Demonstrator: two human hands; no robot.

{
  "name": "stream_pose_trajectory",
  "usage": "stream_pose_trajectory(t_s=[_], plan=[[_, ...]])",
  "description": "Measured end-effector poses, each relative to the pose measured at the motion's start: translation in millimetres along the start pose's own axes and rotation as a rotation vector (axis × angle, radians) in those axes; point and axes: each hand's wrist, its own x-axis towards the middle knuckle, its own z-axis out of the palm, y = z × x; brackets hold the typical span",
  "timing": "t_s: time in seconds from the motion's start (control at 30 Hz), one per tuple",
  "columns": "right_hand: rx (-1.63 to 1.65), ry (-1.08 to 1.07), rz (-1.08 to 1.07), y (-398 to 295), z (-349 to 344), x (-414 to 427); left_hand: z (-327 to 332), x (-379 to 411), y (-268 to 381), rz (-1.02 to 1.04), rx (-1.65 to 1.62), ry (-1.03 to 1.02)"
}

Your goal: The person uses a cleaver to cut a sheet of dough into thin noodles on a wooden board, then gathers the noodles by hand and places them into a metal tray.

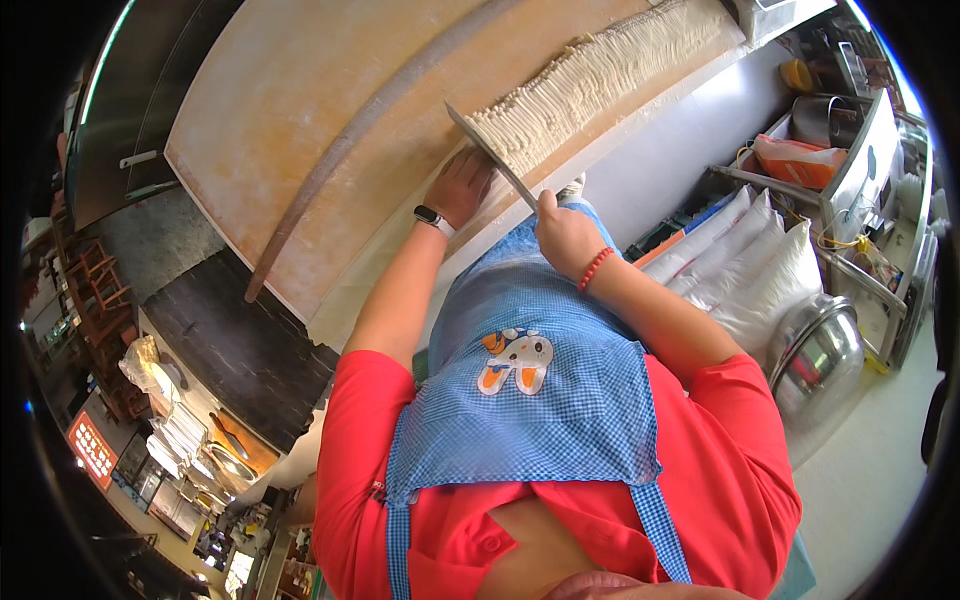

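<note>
A long band of pale dough (592, 82), cut into many thin strips, lies along the front of a floured wooden board (315, 82). My right hand (570, 236) is closed around the handle of a large knife (491, 152), whose blade stands at the near left end of the strips. Just left of the blade, my left hand (461, 187) rests palm down with its fingers pointing at it, apparently on a flat dough sheet (439, 176); its fingertips are partly hidden. Whether the blade touches the fingers I cannot tell.
A long wooden rolling pin (337, 154) crosses the board beyond my hands, its end past the left edge. White sacks (772, 262), a steel bowl (817, 360) and an open drawer-like bin with an orange bag (799, 161) stand at the right. A dark surface (240, 337) lies at the left.
</note>
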Motion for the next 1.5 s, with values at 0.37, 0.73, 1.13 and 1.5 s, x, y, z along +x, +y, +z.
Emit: stream_pose_trajectory(t_s=[0.37,0.73,1.13,1.5], plan=[[0.030,0.103,-0.039,-5,3,32,-8,0,1,0.020,-0.002,-0.005],[0.029,0.152,-0.105,-16,16,71,-11,-5,-2,0.018,-0.009,-0.048],[0.026,0.152,-0.093,-16,26,62,-5,-13,-5,0.005,0.043,-0.059],[0.066,0.103,-0.067,-7,35,45,-7,-14,-3,0.021,0.060,0.022]])
